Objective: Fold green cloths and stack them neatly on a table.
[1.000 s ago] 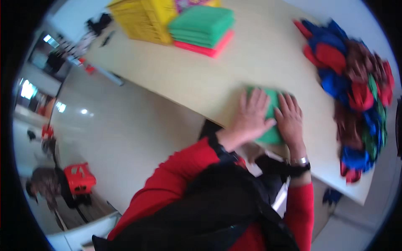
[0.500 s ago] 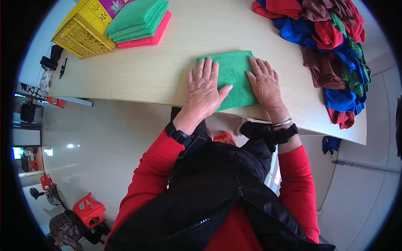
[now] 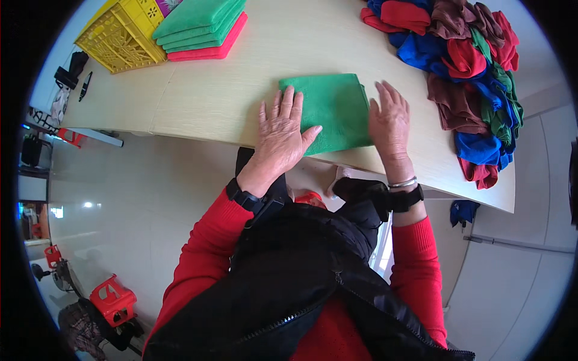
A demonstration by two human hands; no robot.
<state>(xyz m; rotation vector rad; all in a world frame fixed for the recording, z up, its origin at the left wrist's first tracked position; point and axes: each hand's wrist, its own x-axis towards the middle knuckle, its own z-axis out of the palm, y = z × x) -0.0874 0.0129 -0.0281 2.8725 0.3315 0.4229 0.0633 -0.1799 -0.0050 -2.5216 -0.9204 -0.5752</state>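
A folded green towel (image 3: pixel 337 114) lies flat at the near edge of the table, a square with one layered side on the right. My left hand (image 3: pixel 282 133) rests palm down over its left side, fingers stretched out and thumb on the cloth. Just off the right side of the towel, my right hand (image 3: pixel 390 125) is turned partly on edge with fingers extended, holding nothing. Whether its thumb touches the cloth I cannot tell.
Back left, folded green towels (image 3: pixel 195 23) are stacked on a pinkish-red one (image 3: pixel 211 52), beside a yellow plastic crate (image 3: pixel 123 33). A loose heap of red, blue, brown and green cloths (image 3: pixel 463 72) covers the right end of the table (image 3: pixel 217 96). Red stools (image 3: pixel 113 301) stand on the floor.
My right hand has lifted off the towel's right side and moved just outside it. My left hand has slid slightly toward the towel's left edge. The view has shifted a little.
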